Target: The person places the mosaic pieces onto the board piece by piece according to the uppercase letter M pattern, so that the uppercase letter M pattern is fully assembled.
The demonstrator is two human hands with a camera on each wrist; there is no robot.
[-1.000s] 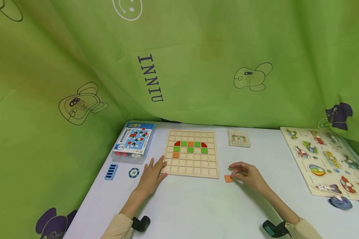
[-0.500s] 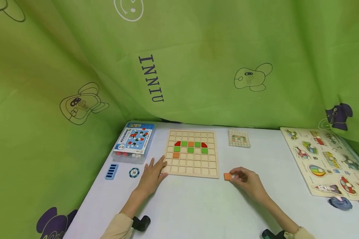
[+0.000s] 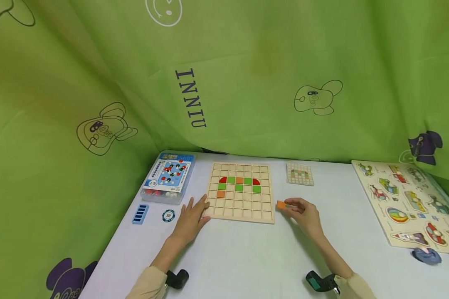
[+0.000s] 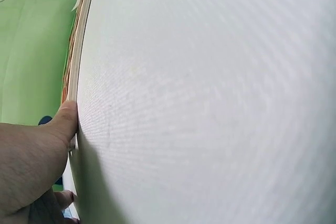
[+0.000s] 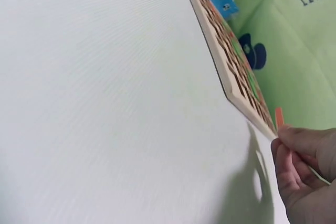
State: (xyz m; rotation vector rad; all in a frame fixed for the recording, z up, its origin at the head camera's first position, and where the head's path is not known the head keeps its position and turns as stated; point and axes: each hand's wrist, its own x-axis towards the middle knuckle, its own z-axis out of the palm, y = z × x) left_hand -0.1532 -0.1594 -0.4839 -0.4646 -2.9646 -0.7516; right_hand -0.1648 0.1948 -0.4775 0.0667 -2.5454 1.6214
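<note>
An orange square tile [image 3: 281, 204] is pinched between the thumb and fingertips of my right hand [image 3: 306, 214], just off the right edge of the wooden grid board [image 3: 232, 212]. In the right wrist view the tile [image 5: 279, 116] stands on edge above the thumb. Several green, red and orange pieces lie in the board's cells, forming an arch shape. My left hand [image 3: 190, 220] rests at the board's near left corner, fingers spread, with the thumb [image 4: 65, 119] against its front edge. A pattern card [image 3: 299, 174] showing a similar arch lies beyond my right hand.
A clear plastic case [image 3: 168, 176] with a molecule picture stands at the left. In front of it lie a blue barred piece [image 3: 140, 214] and a round chip [image 3: 168, 215] marked 50. A picture puzzle board [image 3: 409, 203] lies at the right, a dark blue piece [image 3: 426, 256] near it.
My right hand has picked the orange tile up from the table and carried it left and forward to the board's right side. The left hand stays at the corner.
</note>
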